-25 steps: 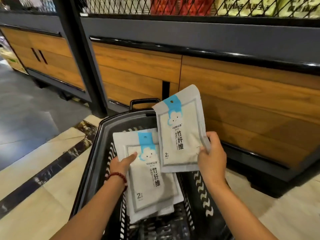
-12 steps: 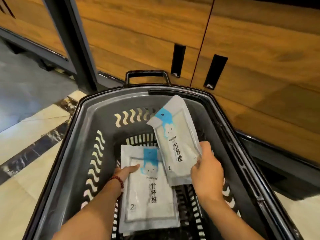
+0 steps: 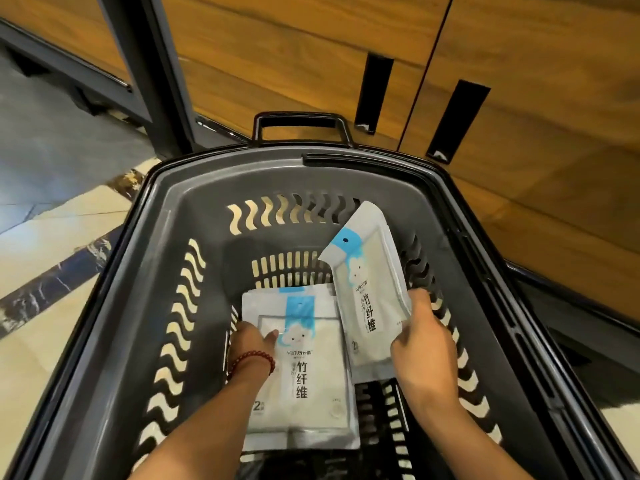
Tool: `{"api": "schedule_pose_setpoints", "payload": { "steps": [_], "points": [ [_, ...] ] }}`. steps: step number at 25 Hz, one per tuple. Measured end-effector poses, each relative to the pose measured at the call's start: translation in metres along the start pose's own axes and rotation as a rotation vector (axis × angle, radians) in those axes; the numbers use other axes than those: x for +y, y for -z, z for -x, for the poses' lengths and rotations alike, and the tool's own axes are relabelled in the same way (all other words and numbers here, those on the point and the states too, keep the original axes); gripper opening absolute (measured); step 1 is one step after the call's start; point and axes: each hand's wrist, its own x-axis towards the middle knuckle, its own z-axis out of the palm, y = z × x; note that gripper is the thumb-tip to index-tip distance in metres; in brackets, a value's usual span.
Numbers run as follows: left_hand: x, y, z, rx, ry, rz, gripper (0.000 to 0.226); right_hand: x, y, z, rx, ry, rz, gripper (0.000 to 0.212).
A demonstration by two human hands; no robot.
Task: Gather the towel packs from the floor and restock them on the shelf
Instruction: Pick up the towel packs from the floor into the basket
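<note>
Wooden cabinet doors [image 3: 294, 57] — cream tiled floor [image 3: 45, 327]

One head-worn camera looks steeply down, close over the grey basket [image 3: 194, 202] before wooden cabinets [image 3: 277, 46].

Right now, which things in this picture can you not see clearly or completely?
- Head view: how many towel packs lie stacked under the left hand; the top pack covers them.
- The right hand fingers, hidden behind the tilted pack.
- The basket near end, cut off by the bottom edge.
- The shelf for restocking is out of frame.
</note>
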Motion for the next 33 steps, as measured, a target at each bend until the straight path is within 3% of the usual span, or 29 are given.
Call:
{"api": "schedule_pose_setpoints", "payload": {
  "steps": [6,10,14,15,16,19,22,25,27,29,31,33],
  "points": [
    [0.005,0.015,0.017,0.045,-0.11,-0.215,0.067,0.003,0.01,0.005,0.015,0.033,-0.145,0.042],
    [0.018,0.03,0.035,0.04,-0.154,0.247,0.067,0.004,0.017,0.007,0.039,0.021,-0.361,0.036],
    [0.04,0.04,0.062,-0.304,-0.024,0.61,0.111,0.004,0.027,0.007,0.021,-0.042,-0.577,0.037],
    [0.043,0.042,0.068,-0.347,0.014,0.652,0.111,0.003,0.031,0.009,-0.009,-0.061,-0.625,0.035],
    [0.044,0.048,0.074,-0.396,0.034,0.705,0.1,0.001,0.036,0.011,-0.047,-0.072,-0.658,0.034],
    [0.045,0.065,0.091,-0.48,0.027,0.897,0.035,0.001,0.048,0.015,-0.162,-0.052,-0.673,0.032],
    [0.03,0.071,0.092,-0.373,-0.002,0.934,0.02,0.003,0.063,0.022,-0.21,0.111,-0.354,0.021],
    [0.008,0.066,0.08,-0.213,0.023,0.855,0.019,-0.001,0.08,0.038,0.031,0.443,0.156,0.027],
    [-0.005,0.058,0.073,-0.108,0.05,0.768,0.021,0.002,0.087,0.047,0.199,0.566,0.416,0.04],
    [-0.013,0.051,0.069,-0.022,0.051,0.648,0.027,0.008,0.096,0.049,0.249,0.489,0.606,0.056],
    [-0.017,0.045,0.065,0.032,0.057,0.518,0.037,0.014,0.103,0.049,0.153,0.231,0.752,0.081],
    [-0.024,0.035,0.058,0.051,0.047,0.428,0.044,0.022,0.103,0.046,0.13,0.115,0.762,0.086]
  ]
}}
